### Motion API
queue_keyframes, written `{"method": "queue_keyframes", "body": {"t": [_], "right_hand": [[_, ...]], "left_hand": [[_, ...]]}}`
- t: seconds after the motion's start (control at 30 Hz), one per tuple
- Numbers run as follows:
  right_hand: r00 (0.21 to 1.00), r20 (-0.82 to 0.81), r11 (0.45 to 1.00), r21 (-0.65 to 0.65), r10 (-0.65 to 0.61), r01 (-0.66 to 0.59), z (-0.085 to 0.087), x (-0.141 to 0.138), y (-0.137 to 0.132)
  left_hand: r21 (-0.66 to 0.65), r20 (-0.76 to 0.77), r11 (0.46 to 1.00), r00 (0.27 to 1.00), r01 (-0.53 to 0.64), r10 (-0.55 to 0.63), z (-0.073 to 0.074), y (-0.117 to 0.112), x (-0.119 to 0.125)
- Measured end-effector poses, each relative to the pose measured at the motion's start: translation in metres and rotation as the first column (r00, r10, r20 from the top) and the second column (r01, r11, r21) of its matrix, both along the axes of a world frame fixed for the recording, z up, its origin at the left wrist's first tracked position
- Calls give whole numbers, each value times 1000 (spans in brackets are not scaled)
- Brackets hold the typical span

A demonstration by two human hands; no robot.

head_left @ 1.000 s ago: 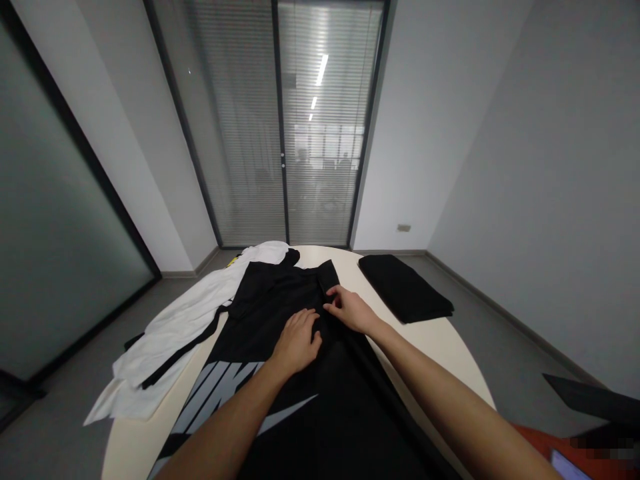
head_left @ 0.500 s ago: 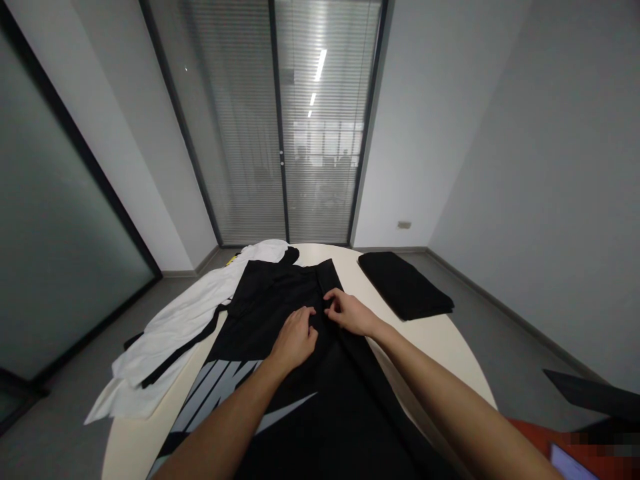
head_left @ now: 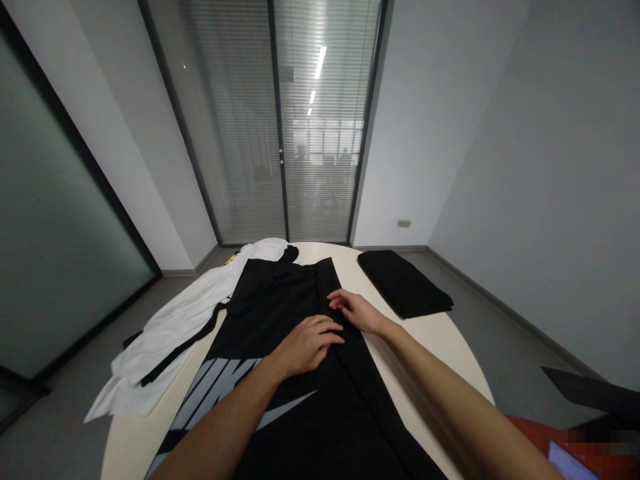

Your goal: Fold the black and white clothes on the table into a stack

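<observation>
A black garment [head_left: 280, 293] with large grey lettering and a swoosh lies spread on the table, its right side turned inward in a long strip. My left hand [head_left: 310, 343] rests on the cloth near the strip's edge, fingers stretched out and a little apart. Just beyond and to the right, my right hand [head_left: 357, 310] lies over the folded strip. Its fingers are loosely bent and apart, touching the fabric without gripping it. The near end of the garment runs out of the picture below.
The round cream table [head_left: 450, 340] carries a white garment [head_left: 185, 317] with black trim at the left, partly beside the black one. A folded black cloth [head_left: 403, 283] sits at the far right. Past the right edge are a dark flat object [head_left: 590, 390] and something red [head_left: 530, 433].
My left hand has slid right and nearer along the cloth, its fingers straightening. My right hand has loosened from a pinch and shifted slightly right.
</observation>
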State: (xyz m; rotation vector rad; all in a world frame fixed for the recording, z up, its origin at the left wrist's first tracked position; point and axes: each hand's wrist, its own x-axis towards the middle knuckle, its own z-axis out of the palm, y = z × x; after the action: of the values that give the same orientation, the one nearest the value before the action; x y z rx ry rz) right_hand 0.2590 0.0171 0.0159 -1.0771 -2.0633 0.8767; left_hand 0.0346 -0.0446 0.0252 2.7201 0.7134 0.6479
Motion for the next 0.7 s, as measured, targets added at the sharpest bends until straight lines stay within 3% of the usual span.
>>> {"method": "queue_keyframes", "body": {"t": [0.07,0.27,0.43,0.57,0.7], "right_hand": [[1000,17,1000,-3,21,-21,-5,6,2],[997,59,998,31,50,-52,-11,15,-3],[993,108,995,87,41,-50,-8,17,-12],[993,110,990,127,50,-64,-7,15,-17],[993,109,985,162,48,-66,-8,13,-19]], "left_hand": [[1,-46,996,995,88,-88,4,-6,3],[-65,-131,978,970,196,-203,11,-33,20],[-100,-134,931,922,351,-362,13,-61,32],[-134,-171,907,892,399,-418,14,-77,36],[-81,-167,862,846,501,-507,10,-89,40]]}}
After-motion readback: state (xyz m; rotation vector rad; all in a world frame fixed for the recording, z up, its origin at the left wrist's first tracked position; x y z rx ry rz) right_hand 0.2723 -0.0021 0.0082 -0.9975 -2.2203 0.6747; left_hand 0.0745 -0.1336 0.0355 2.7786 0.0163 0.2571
